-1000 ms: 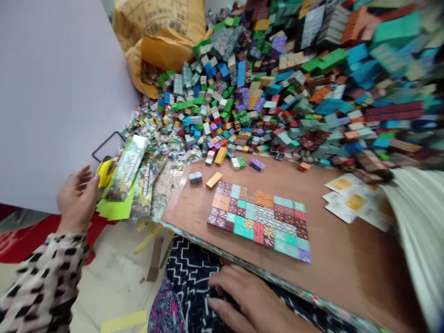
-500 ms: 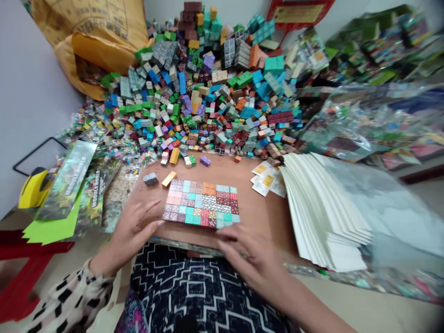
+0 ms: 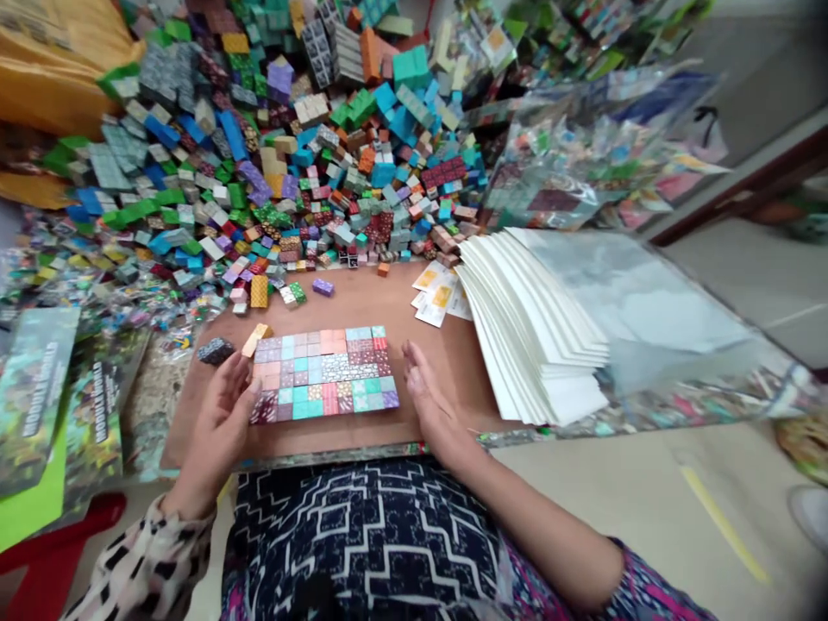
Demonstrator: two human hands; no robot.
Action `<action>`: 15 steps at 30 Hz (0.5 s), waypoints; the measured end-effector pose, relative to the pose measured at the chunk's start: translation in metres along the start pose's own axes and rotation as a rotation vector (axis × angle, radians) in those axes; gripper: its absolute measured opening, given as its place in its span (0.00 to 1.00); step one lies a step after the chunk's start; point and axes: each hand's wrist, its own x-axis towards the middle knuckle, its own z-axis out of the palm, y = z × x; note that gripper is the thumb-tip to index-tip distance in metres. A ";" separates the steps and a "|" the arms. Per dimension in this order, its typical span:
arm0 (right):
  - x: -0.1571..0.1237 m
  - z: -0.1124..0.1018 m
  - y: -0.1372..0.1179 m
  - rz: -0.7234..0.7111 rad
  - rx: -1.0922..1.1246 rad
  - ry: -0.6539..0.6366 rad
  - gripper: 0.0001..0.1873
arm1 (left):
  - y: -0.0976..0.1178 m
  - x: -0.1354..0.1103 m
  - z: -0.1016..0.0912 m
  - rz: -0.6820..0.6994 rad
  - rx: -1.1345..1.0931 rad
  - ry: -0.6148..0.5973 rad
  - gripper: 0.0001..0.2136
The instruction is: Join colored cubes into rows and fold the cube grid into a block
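Note:
A flat rectangle of small printed toy blocks (image 3: 323, 371), in pink, teal, orange, dark red and grey, lies in tight rows on the brown board (image 3: 446, 354). My left hand (image 3: 223, 418) is at its left edge, fingers loosely curved and apart, thumb tip at or very near the blocks. Upright on its edge, my right hand (image 3: 435, 405) stands a little away from the right side, fingers extended, holding nothing. A tan block (image 3: 257, 340) and a dark grey block (image 3: 216, 350) lie just beyond my left fingers.
A large heap of coloured blocks (image 3: 310, 172) fills the back. White cards (image 3: 440, 296) lie beside a fanned stack of white sheets (image 3: 530, 336) on the right. Printed "Module World" packaging (image 3: 32, 388) lies left. Several loose blocks, including a purple one (image 3: 323, 287), sit before the heap.
The view has swung right and down. My right hand has gone from the rectangle's near right corner to beside its right edge. My left hand has come in to the left edge.

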 end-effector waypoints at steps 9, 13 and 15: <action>0.028 0.022 -0.013 -0.019 0.160 0.052 0.46 | -0.005 0.007 0.015 -0.060 -0.053 0.005 0.27; 0.028 0.026 -0.016 -0.030 0.139 0.034 0.44 | -0.002 0.009 0.014 -0.131 -0.054 -0.027 0.29; 0.028 0.025 -0.017 -0.036 0.132 0.031 0.43 | -0.001 0.010 0.014 -0.157 -0.071 -0.028 0.29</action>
